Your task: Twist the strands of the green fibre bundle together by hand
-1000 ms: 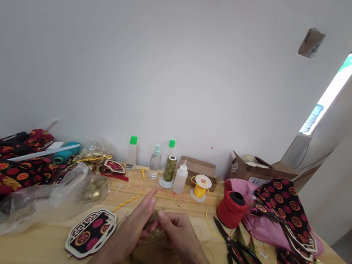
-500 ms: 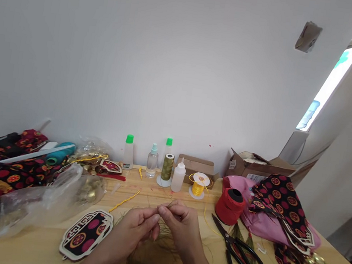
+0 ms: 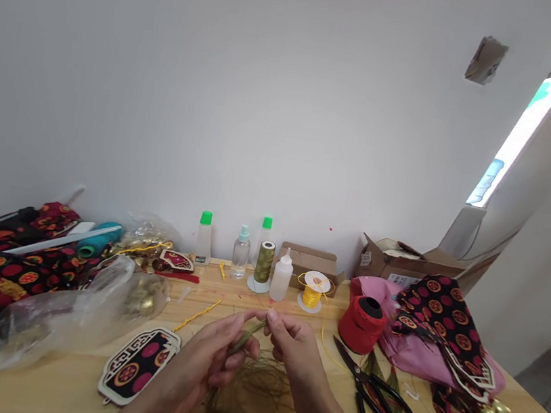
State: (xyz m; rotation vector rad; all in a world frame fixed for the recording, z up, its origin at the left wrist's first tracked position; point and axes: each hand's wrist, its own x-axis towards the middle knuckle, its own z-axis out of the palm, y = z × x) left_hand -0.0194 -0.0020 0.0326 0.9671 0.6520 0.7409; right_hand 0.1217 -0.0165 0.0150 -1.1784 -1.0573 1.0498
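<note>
My left hand point(image 3: 211, 355) is curled around a bundle of olive-green thread point(image 3: 251, 332), whose strands trail below the palm. At the bundle's upper end, my right hand point(image 3: 296, 354) pinches it between thumb and fingertips. Loose green threads point(image 3: 266, 383) lie on the wooden table beneath both hands. Left of my left forearm rests a white-framed pendant point(image 3: 141, 360) with dark patterned fabric and a twisted yellow cord point(image 3: 197, 314). Black-handled scissors point(image 3: 381, 402) lie to the right of my right arm.
Along the wall stand bottles, a green thread spool point(image 3: 264, 264), a yellow cord spool point(image 3: 313, 296) and cardboard boxes point(image 3: 312, 259). A red thread cone point(image 3: 362, 325) is behind the scissors. Patterned fabric point(image 3: 440, 308) lies right; plastic bags point(image 3: 53, 326) and more cloth lie left.
My hands have shifted slightly apart, and my left fingers have opened around the bundle. More of the green thread now shows between the hands. The view has shifted slightly.
</note>
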